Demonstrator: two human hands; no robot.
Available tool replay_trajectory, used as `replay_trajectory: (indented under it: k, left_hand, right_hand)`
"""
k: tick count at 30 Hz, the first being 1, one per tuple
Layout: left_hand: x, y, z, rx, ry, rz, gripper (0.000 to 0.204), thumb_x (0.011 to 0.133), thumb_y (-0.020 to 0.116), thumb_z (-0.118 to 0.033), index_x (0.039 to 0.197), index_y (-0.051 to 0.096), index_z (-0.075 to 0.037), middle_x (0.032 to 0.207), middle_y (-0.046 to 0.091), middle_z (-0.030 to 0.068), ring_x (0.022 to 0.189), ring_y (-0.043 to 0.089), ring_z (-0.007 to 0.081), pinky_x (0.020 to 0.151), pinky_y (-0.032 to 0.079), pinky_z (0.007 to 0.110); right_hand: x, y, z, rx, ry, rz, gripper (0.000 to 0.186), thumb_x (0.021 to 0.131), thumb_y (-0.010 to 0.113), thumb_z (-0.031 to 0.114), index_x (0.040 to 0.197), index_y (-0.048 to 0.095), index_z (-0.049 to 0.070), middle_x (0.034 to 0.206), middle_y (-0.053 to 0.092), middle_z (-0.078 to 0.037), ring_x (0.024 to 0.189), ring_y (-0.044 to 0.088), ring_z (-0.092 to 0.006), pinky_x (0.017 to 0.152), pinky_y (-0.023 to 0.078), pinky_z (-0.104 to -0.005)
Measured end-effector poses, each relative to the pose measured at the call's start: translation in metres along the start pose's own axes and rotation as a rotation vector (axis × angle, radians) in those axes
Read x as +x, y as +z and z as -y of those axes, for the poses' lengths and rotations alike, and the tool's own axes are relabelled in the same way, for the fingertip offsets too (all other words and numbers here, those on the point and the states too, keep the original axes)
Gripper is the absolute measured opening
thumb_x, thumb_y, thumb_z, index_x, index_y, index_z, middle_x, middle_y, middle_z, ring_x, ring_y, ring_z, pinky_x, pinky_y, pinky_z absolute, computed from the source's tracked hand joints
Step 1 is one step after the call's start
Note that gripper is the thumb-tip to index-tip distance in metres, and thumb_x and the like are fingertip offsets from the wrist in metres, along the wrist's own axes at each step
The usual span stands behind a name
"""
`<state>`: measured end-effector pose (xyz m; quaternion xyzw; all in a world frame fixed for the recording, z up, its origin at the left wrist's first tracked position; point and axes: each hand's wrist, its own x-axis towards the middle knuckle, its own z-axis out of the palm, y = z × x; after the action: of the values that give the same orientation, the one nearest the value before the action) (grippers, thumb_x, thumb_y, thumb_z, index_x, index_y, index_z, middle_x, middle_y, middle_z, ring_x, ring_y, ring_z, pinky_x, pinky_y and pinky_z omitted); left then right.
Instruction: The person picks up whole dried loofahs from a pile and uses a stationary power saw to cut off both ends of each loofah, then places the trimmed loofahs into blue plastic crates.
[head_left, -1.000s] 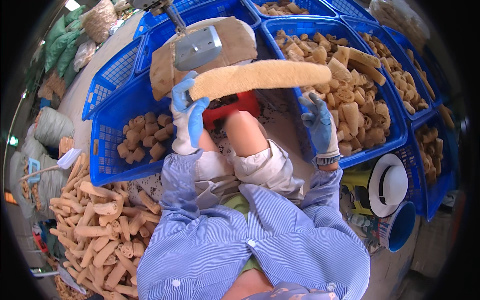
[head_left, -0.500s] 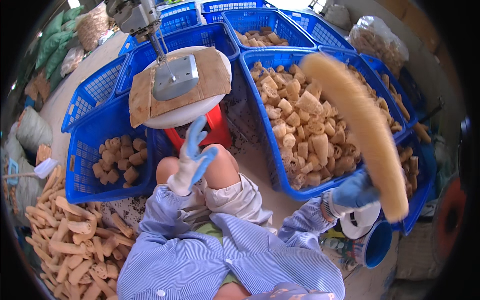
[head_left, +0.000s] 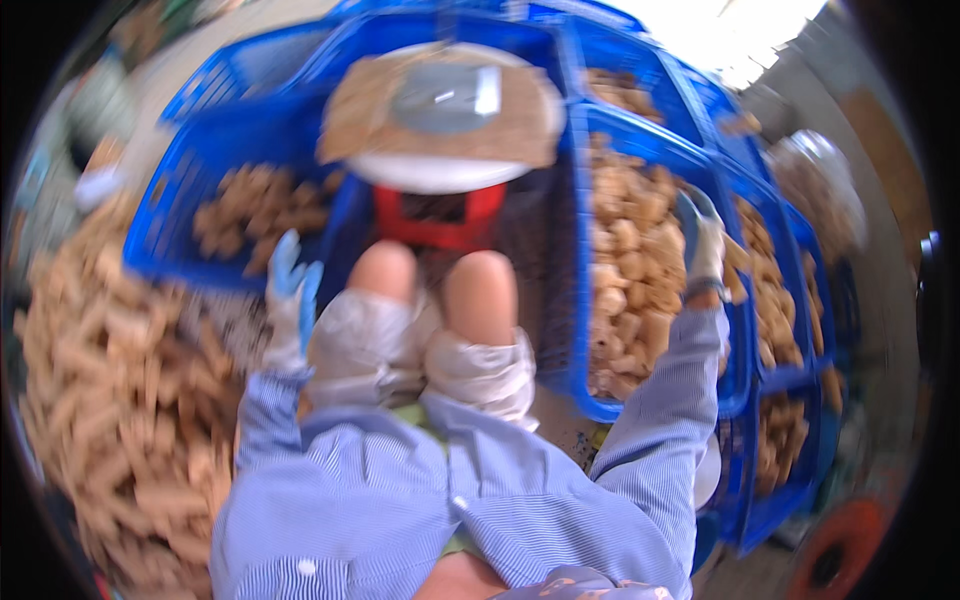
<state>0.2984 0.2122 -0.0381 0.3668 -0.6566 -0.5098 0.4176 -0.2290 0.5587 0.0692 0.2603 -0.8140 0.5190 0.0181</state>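
Fingers (head_left: 285, 258) wide on my left hand (head_left: 289, 300); right hand (head_left: 706, 240) by loofah pieces (head_left: 632, 260), grip unclear; likely reaching, next needs steadiness.

Desk (head_left: 440, 178): front centre, beyond the knees (head_left: 385, 272); cardboard (head_left: 355, 112) on it, plate (head_left: 440, 98) on that
Stand (head_left: 398, 218): below desk
Left basket (head_left: 165, 225): left of desk, pieces (head_left: 255, 205) inside
Pile (head_left: 130, 400): left of person, nearer than left basket
Right basket (head_left: 581, 300): right of knees, chunks (head_left: 630, 270) inside
Other baskets (head_left: 620, 55): behind and right of right basket
Left hand (head_left: 290, 305): near left basket
Right hand (head_left: 706, 245): above right basket's right side
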Motion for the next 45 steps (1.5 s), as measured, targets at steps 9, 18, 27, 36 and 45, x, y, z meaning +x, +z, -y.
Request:
replay_trajectory:
  k: [9,18,27,36,45]
  left_hand:
    - [-0.094,-0.122,0.128,0.407,-0.319,-0.317,0.065,0.091,0.076,-0.027,0.148,0.050,-0.009,0.142,0.060,0.0190,0.121,0.064,0.0368,0.100,0.052,0.041]
    - [-0.152,-0.195,0.240,0.629,-0.809,-0.496,0.072,0.088,0.075,-0.035,0.151,0.045,-0.017,0.146,0.051,0.0267,0.123,0.061,0.0428,0.103,0.051,0.046]
    - [-0.038,-0.304,0.316,0.785,-1.207,-0.434,0.083,0.092,0.071,-0.053,0.162,0.028,-0.042,0.174,0.000,0.0185,0.160,-0.001,0.0396,0.126,0.021,0.051]
    - [0.031,-0.390,0.396,0.711,-1.258,-0.353,0.058,0.100,0.057,-0.041,0.156,0.041,-0.041,0.174,-0.003,0.0125,0.160,0.000,0.0394,0.127,0.021,0.050]
    - [0.003,-0.400,0.436,0.795,-1.202,-0.344,0.040,0.099,0.058,-0.035,0.139,0.061,-0.041,0.169,0.017,0.0222,0.150,0.029,0.0482,0.123,0.031,0.049]
  right_hand:
    - [-0.125,0.171,0.070,0.346,0.066,0.197,0.045,0.103,0.052,0.014,0.145,0.055,-0.004,0.142,0.060,-0.019,0.131,0.059,-0.0323,0.111,0.048,-0.0400]
    - [-0.169,0.216,0.083,0.257,0.078,0.213,0.049,0.104,0.051,0.015,0.148,0.049,-0.004,0.146,0.057,-0.019,0.133,0.058,-0.0329,0.111,0.048,-0.0402]
    - [-0.150,0.198,0.061,0.106,0.086,0.119,0.052,0.104,0.051,0.016,0.152,0.044,-0.004,0.150,0.053,-0.020,0.134,0.057,-0.0335,0.110,0.048,-0.0405]
    - [-0.088,0.125,0.029,0.334,0.374,-0.049,0.070,0.098,0.064,0.020,0.158,0.035,-0.001,0.152,0.051,-0.017,0.135,0.054,-0.0327,0.110,0.048,-0.0430]
    - [-0.114,0.182,0.064,-0.130,0.165,0.002,0.074,0.096,0.067,0.021,0.159,0.034,0.000,0.153,0.050,-0.017,0.136,0.053,-0.0327,0.110,0.047,-0.0436]
